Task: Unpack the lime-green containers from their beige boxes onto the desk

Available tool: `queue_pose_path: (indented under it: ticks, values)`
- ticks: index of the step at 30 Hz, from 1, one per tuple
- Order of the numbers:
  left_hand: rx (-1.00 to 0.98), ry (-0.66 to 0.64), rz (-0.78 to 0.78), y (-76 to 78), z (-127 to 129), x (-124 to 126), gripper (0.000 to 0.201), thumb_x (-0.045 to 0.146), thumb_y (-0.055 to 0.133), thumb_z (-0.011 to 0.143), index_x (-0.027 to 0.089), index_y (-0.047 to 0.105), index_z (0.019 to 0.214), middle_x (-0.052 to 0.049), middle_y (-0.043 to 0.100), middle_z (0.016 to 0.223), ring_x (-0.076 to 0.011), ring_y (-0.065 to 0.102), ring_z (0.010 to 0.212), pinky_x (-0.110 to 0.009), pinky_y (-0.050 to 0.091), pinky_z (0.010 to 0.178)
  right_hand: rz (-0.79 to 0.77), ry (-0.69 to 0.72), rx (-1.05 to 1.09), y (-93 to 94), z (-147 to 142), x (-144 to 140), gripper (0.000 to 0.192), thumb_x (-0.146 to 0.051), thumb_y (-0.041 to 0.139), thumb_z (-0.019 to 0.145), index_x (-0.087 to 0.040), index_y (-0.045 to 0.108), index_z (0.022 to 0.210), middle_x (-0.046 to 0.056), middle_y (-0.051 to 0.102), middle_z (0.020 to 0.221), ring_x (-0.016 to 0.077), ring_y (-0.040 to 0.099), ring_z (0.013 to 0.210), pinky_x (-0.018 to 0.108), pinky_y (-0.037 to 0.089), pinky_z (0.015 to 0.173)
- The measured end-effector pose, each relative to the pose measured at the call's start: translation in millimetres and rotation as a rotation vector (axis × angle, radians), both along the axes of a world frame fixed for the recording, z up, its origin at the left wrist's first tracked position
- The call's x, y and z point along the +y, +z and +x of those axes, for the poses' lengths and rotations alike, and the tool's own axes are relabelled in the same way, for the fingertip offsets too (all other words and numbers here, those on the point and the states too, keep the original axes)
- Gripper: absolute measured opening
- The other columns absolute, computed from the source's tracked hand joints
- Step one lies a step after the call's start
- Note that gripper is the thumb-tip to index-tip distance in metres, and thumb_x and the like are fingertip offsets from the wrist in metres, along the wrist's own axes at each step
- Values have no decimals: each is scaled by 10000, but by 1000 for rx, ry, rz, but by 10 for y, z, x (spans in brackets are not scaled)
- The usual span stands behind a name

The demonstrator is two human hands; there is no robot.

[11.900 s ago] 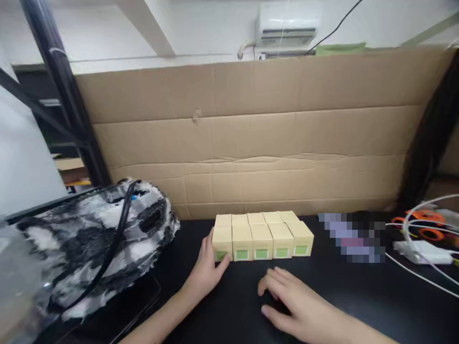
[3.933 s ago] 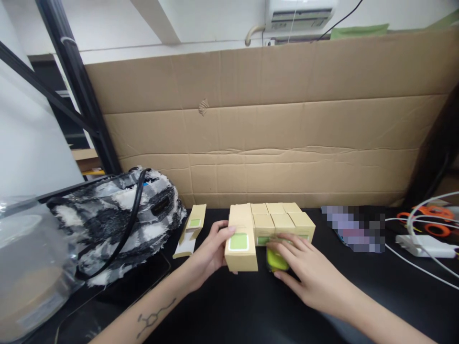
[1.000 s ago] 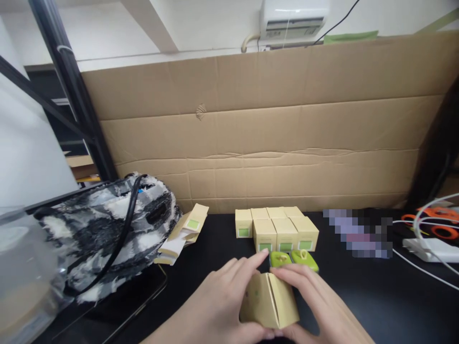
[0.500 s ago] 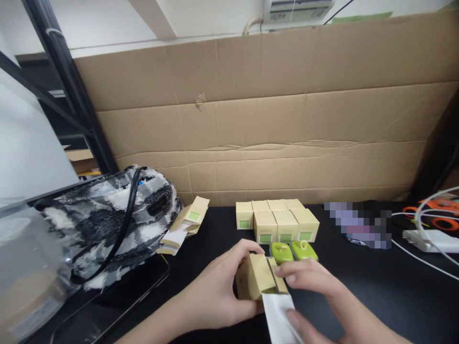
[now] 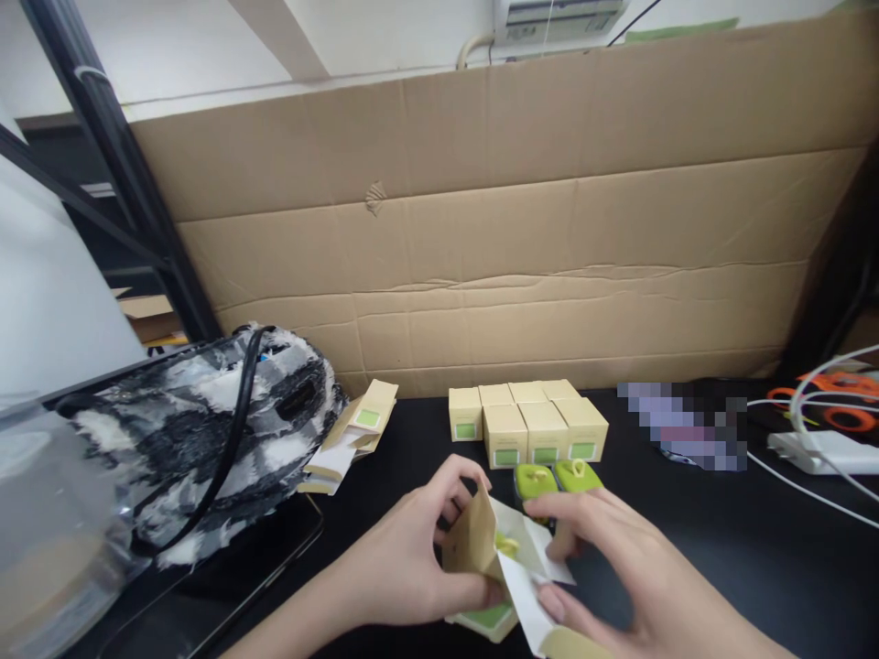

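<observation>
Cream cardboard box (image 5: 475, 540), lower centre, sits gripped in the left hand (image 5: 405, 549) while the right hand (image 5: 618, 558), loosely spread, apparently parts flaps (image 5: 526, 599) that any reach inside needs folded back.

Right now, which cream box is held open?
The nearest box, between left hand and right hand, white inner flaps spread; the seven grouped boxes look closed, cartons beside the bag unheld.

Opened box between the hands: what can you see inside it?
Inside the opened box, a yellow-green loop shows at the mouth, among the white-lined flaps. Anything lower is covered by the box itself, so I can't tell what the loop belongs to.
</observation>
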State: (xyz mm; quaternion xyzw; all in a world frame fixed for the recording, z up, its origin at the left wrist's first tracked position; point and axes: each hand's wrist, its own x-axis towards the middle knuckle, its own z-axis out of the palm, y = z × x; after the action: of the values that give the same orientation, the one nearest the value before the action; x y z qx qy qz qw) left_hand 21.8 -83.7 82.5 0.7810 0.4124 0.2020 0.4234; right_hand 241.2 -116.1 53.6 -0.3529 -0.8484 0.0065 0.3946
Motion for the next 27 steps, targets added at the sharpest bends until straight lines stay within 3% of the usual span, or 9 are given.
queue_pose_path:
  ticks: [3, 6, 9, 11, 15, 18, 22, 24, 27]
  values:
    - [18, 32, -94, -15, -2, 22, 589, 314, 773, 587, 237, 389, 1026, 85, 497, 716, -85, 445, 620, -177, 344, 513, -511, 71, 245, -99, -42, 7, 414, -299, 603, 796, -250, 515, 1197, 40, 655, 976, 185, 630, 926, 306, 504, 835]
    - [-30, 61, -297, -42, 22, 24, 524, 435, 736, 616, 210, 422, 970, 106, 472, 588, -55, 388, 492, -161, 269, 435, -1091, 321, 679, -198, -126, 9, 509, -476, 574, 792, -235, 518, 1237, 77, 608, 1191, 233, 548, 1133, 367, 414, 972]
    - [-111, 153, -519, -64, 39, 39, 484, 522, 706, 603, 188, 488, 876, 76, 516, 593, -55, 444, 465, -140, 276, 397, -1522, 687, 918, -211, -220, -6, 525, -575, 402, 854, -177, 616, 1122, 93, 673, 1103, 259, 579, 1111, 394, 392, 986]
    - [-124, 167, -676, -81, 39, 76, 503, 555, 712, 545, 177, 531, 823, 53, 552, 604, -64, 468, 441, -131, 267, 353, -1646, 886, 922, -162, -265, -22, 557, -551, 288, 903, -161, 657, 1048, 96, 704, 1037, 261, 607, 1072, 399, 381, 990]
    - [-77, 105, -842, -115, 39, 157, 493, 589, 663, 529, 142, 602, 727, 17, 577, 526, -78, 446, 362, -152, 262, 277, -1658, 956, 955, -26, -310, -58, 528, -466, 244, 931, -157, 665, 1010, 86, 729, 958, 242, 627, 1033, 375, 393, 967]
    - [-125, 101, -891, -107, 26, 154, 496, 586, 624, 607, 126, 657, 790, -7, 641, 580, -84, 516, 411, -158, 372, 339, -1660, 780, 946, 28, -313, -88, 474, -477, 300, 923, -172, 642, 1046, 70, 729, 935, 219, 643, 974, 329, 440, 893]
    - [-374, 66, -836, -63, -78, 118, 507, 497, 668, 676, 146, 649, 1041, -30, 725, 888, -104, 656, 716, -156, 496, 631, -1635, 481, 839, 49, -213, -75, 458, -529, 422, 866, -186, 582, 1124, 62, 711, 848, 142, 651, 688, 216, 472, 601]
    - [-488, 37, -774, -38, -155, 127, 562, 528, 678, 673, 132, 637, 1069, -60, 723, 943, -142, 666, 789, -192, 503, 706, -1421, 335, 721, 102, -67, -7, 488, -563, 512, 814, -201, 557, 1139, 70, 691, 910, 143, 640, 722, 206, 465, 565]
    - [-604, 111, -702, 5, -219, 161, 570, 595, 666, 665, 130, 651, 994, -78, 729, 857, -170, 667, 717, -223, 519, 635, -812, 86, 428, 255, 284, 172, 546, -543, 622, 753, -259, 495, 1202, 75, 601, 1149, 230, 583, 1013, 341, 483, 818]
